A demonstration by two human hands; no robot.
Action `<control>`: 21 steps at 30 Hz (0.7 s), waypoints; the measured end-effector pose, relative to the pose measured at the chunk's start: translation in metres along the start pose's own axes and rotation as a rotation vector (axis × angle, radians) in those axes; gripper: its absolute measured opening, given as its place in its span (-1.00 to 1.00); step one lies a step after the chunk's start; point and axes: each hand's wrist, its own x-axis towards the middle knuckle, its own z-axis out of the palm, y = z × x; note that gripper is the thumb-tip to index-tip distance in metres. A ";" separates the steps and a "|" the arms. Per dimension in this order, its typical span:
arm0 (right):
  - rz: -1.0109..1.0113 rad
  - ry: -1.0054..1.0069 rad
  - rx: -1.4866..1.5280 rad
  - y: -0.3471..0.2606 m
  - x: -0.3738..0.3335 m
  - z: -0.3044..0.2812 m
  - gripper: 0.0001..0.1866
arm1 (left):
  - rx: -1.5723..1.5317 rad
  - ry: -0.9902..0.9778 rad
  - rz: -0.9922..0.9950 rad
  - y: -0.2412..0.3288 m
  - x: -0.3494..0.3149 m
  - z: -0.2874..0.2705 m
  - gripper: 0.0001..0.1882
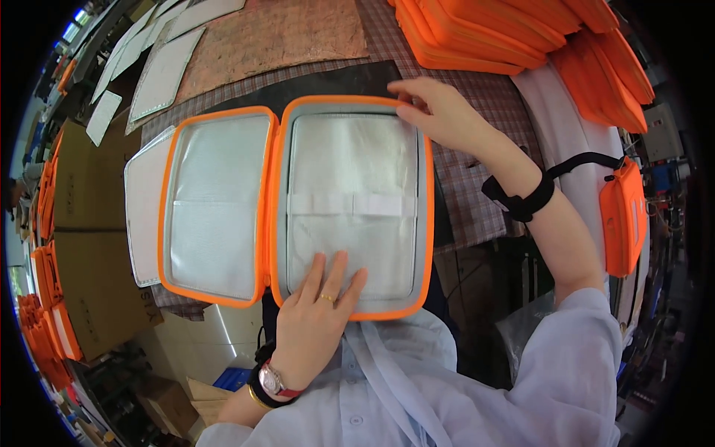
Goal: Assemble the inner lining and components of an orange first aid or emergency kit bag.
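Observation:
An orange-rimmed zip case [426,223] lies spread open in front of me, its silvery lining facing up. Its lid half [220,160] is on the left, and a silvery panel [357,156] with a pale strap across it fills the right half. My left hand [316,316] rests with fingers spread on the lower part of that panel, near the front rim. At the far right corner, my right hand [439,115] has its thumb inside the rim and a finger beyond it. The rest of its fingers are partly hidden.
White panels [145,201] lie beneath and left of the case. More white sheets [167,71] rest by a worn brown board [275,45]. Orange cases [477,37] are piled at the far right. An orange pouch [624,216] hangs by my right arm, and a cardboard box [97,261] stands left.

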 end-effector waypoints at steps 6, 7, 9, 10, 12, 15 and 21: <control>0.315 -0.460 0.175 -0.016 0.009 -0.019 -0.71 | -0.037 -0.052 0.025 0.002 -0.015 -0.005 -0.41; 0.322 -0.467 0.136 -0.017 0.011 -0.018 -0.71 | -0.040 -0.049 0.030 0.002 -0.015 -0.004 -0.41; 0.332 -0.472 0.097 -0.016 0.014 -0.017 -0.72 | -0.044 -0.046 0.037 0.001 -0.014 -0.004 -0.41; 0.302 -0.490 0.069 -0.014 0.015 -0.016 -0.71 | -0.037 -0.047 0.039 0.001 -0.013 -0.003 -0.41; 0.272 -0.508 0.039 -0.011 0.019 -0.014 -0.71 | -0.032 -0.047 0.041 0.000 -0.013 -0.003 -0.41; 0.276 -0.528 0.045 -0.011 0.023 -0.014 -0.71 | -0.038 -0.041 0.034 0.000 -0.014 -0.003 -0.41; 0.370 -0.605 0.035 -0.006 0.027 -0.019 -0.68 | -0.007 -0.036 0.040 0.000 -0.014 -0.005 -0.39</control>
